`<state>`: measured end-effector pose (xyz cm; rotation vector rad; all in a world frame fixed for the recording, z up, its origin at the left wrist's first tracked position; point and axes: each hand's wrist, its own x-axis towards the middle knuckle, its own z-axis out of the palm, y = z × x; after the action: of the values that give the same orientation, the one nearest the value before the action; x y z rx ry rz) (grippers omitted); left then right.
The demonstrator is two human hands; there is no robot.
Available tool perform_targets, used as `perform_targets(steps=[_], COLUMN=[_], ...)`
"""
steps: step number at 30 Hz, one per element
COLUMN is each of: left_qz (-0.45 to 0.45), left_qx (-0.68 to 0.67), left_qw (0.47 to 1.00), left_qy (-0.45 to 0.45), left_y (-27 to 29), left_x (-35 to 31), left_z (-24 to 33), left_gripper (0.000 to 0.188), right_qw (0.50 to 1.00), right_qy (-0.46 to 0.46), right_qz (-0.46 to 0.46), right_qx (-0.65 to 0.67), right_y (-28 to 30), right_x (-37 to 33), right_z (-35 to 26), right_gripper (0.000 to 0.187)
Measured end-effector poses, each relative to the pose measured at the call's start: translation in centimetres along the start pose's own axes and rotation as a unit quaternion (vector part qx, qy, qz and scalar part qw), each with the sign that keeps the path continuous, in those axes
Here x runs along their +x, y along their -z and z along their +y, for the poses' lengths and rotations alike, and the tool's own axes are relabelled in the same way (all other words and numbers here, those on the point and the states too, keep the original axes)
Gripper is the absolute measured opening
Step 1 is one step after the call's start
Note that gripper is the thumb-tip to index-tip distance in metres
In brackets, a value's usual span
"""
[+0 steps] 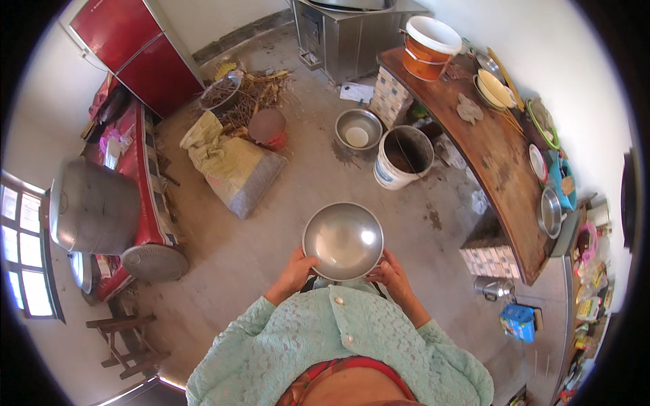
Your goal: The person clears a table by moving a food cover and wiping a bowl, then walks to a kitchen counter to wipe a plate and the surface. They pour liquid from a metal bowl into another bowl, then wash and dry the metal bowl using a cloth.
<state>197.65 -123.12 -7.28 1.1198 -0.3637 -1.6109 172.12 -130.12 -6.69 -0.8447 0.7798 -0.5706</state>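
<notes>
A round, shiny metal bowl (342, 240) is held in front of my body, its inside facing up and looking bare. My left hand (296, 274) grips the bowl's lower left rim, thumb over the edge. On the lower right side my right hand (394, 276) closes on the same rim, its fingers partly hidden beneath. Beyond the bowl, a white bucket (391, 166) with dark contents and a wire handle stands on the floor. Beside that bucket a metal basin (359, 130) holds something round and pale.
A curved wooden counter (467, 128) on tiled supports runs along the right, with an orange bucket (428, 57) and several bowls on it. A stuffed sack (233, 166) lies left of centre near sticks (254, 91). A thermos (493, 289) stands at right; a wooden stool (128, 342) at left.
</notes>
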Motion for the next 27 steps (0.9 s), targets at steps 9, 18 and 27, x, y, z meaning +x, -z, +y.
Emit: perform_targets(steps=[9, 18, 27], left_qz=[0.049, -0.070, -0.133], left_qx=[-0.064, 0.045, 0.104], left_qw=[0.996, 0.993, 0.985], left_qy=[-0.033, -0.078, 0.027], left_y=[4.6, 9.4, 8.3], left_x=[10.5, 22.9, 32.5], left_z=[6.7, 16.2, 24.7], left_gripper=[0.045, 0.053, 0.063], right_qw=[0.996, 0.991, 0.975], right_qy=[-0.076, -0.071, -0.031], right_qz=[-0.030, 0.112, 0.190], right_qx=[0.032, 0.014, 0.114], right_y=[-2.7, -8.5, -7.2], right_x=[16.9, 27.9, 36.2], right_z=[-5.7, -10.2, -12.9], right_gripper=[0.055, 0.047, 0.044])
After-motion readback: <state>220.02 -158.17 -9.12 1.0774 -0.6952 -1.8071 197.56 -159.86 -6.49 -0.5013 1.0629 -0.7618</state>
